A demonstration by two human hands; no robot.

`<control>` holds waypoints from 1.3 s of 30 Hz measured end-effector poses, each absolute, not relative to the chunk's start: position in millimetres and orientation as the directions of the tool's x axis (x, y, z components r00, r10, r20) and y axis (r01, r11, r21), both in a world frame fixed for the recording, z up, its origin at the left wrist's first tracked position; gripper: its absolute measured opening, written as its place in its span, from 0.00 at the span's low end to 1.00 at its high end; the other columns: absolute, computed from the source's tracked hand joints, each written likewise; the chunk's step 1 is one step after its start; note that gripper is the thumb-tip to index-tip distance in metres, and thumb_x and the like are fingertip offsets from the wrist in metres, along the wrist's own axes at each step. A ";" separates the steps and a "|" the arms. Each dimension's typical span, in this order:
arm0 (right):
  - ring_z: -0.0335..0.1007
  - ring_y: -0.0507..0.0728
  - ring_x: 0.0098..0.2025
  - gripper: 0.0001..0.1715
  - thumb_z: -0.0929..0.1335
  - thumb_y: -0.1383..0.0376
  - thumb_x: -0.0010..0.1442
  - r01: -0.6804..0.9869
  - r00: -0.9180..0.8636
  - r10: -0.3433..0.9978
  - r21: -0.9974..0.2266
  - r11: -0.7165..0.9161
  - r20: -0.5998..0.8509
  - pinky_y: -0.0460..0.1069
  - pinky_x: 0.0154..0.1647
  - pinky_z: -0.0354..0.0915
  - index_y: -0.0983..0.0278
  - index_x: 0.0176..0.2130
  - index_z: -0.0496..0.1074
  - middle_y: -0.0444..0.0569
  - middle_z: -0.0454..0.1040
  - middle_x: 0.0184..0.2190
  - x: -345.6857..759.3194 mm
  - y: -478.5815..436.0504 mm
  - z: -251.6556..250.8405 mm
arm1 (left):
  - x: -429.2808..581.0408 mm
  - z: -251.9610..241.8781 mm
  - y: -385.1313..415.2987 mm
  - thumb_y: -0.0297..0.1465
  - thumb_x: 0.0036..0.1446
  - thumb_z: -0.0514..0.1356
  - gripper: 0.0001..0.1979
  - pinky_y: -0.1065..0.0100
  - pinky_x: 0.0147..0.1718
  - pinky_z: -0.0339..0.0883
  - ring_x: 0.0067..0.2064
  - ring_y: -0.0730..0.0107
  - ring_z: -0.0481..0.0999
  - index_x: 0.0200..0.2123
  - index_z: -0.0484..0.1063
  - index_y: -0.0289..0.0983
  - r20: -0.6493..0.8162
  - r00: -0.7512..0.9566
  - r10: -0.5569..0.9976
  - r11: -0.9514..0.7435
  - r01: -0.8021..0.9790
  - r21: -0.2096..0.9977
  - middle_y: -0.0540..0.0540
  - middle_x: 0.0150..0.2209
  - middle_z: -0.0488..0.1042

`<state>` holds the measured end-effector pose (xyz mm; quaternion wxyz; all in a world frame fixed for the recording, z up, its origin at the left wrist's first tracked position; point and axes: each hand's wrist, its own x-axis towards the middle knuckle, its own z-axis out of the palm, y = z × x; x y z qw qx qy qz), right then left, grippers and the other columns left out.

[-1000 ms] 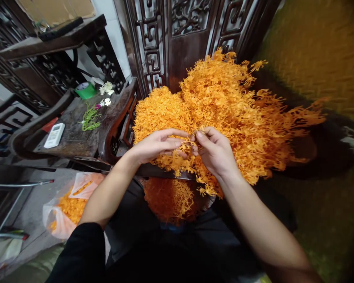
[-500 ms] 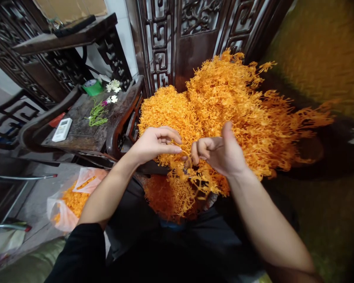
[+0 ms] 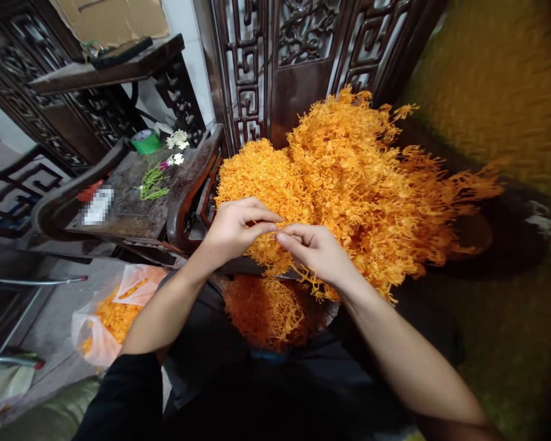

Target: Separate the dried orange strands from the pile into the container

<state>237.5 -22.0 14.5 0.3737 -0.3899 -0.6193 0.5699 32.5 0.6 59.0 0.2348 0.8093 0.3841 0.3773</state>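
Observation:
My left hand (image 3: 241,228) and my right hand (image 3: 313,248) meet at the fingertips in front of a big heap of orange branching plastic pieces (image 3: 349,165). Thumb and forefinger of each hand are pinched together. What lies between the fingertips is too small to make out. A rounder cluster of the same orange pieces (image 3: 261,174) stands just behind my left hand. Below the hands, between my dark-clad legs, more thin orange pieces (image 3: 266,309) fill a container whose rim is mostly hidden.
To the left, a dark wooden chair (image 3: 142,214) bears a green tape roll (image 3: 146,141), green stems (image 3: 153,184) and white flowers (image 3: 177,139). A plastic bag (image 3: 138,288) with orange pieces lies on the floor. A carved wooden panel (image 3: 300,92) rises behind the heap.
My right hand has moved left and turned, its raised thumb coming down to a pinch against my left fingertips. The left hand has stayed nearly in place.

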 end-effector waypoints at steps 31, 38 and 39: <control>0.54 0.49 0.22 0.22 0.67 0.55 0.69 0.349 -0.277 0.920 -0.863 0.365 0.277 0.48 0.26 0.51 0.63 0.26 0.68 0.39 0.61 0.19 249.6 -30.5 22.5 | 42.3 58.7 7.1 0.40 0.52 0.74 0.21 0.72 0.23 0.71 0.23 0.74 0.75 0.45 0.78 0.34 -0.122 0.440 0.890 0.048 0.177 0.983 0.51 0.24 0.76; 0.55 0.50 0.23 0.20 0.71 0.53 0.64 0.213 -0.070 0.955 -0.931 0.296 0.287 0.49 0.25 0.51 0.63 0.27 0.71 0.42 0.63 0.20 262.9 -33.9 29.7 | 1.7 65.7 39.9 0.33 0.48 0.74 0.10 0.76 0.18 0.61 0.21 0.79 0.70 0.32 0.79 0.37 0.247 -0.190 0.950 -0.242 0.048 0.969 0.52 0.22 0.74; 0.55 0.51 0.23 0.19 0.72 0.52 0.64 0.172 -0.017 0.962 -0.947 0.270 0.271 0.49 0.24 0.51 0.62 0.28 0.73 0.42 0.63 0.20 265.4 -31.6 29.0 | -0.8 67.5 40.2 0.34 0.48 0.75 0.11 0.76 0.19 0.63 0.22 0.79 0.71 0.32 0.79 0.37 0.195 -0.128 0.973 -0.196 -0.002 0.981 0.51 0.24 0.75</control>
